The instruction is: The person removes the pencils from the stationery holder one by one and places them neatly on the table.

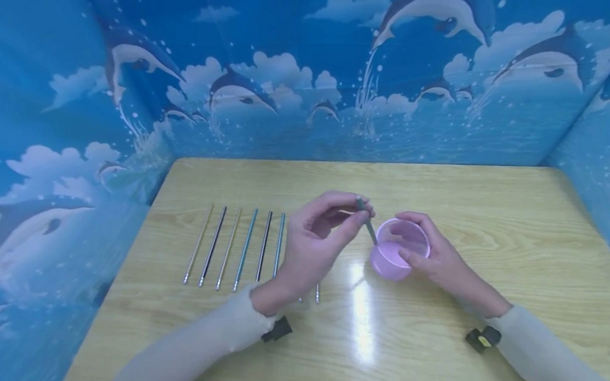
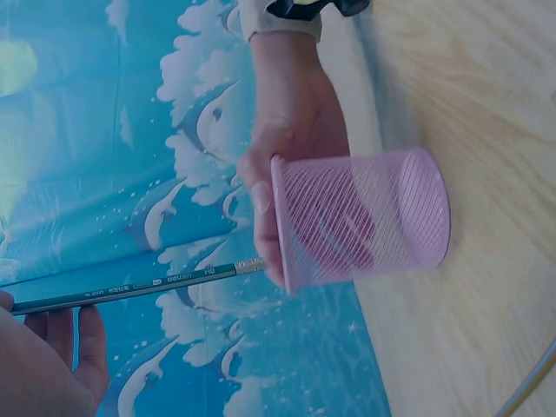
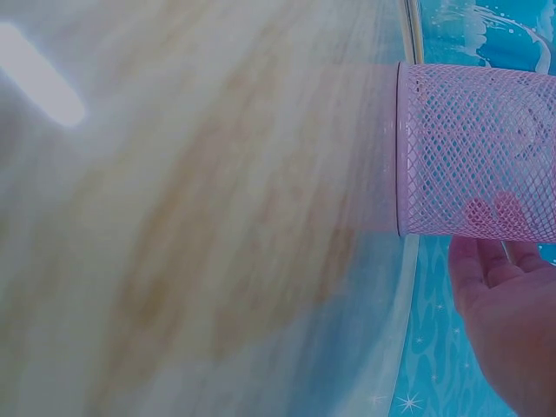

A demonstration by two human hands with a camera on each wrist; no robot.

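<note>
My left hand (image 1: 316,240) pinches a dark green pencil (image 2: 156,285) between thumb and fingers. Its metal-banded eraser end points down at the rim of a pink mesh pen cup (image 1: 391,267), with most of the pencil above the opening. Around the cup's side, my right hand (image 1: 440,261) has its thumb near the rim and fingers at the far side. In the right wrist view, the mesh pen cup (image 3: 478,152) has its base at the tabletop, beside its reflection. No pencil shows inside it.
Several pencils (image 1: 239,254) lie side by side on the wooden table (image 1: 526,246), left of the cup; my left hand and forearm partly cover some. A blue dolphin-print cloth (image 1: 290,126) walls in the back and both sides.
</note>
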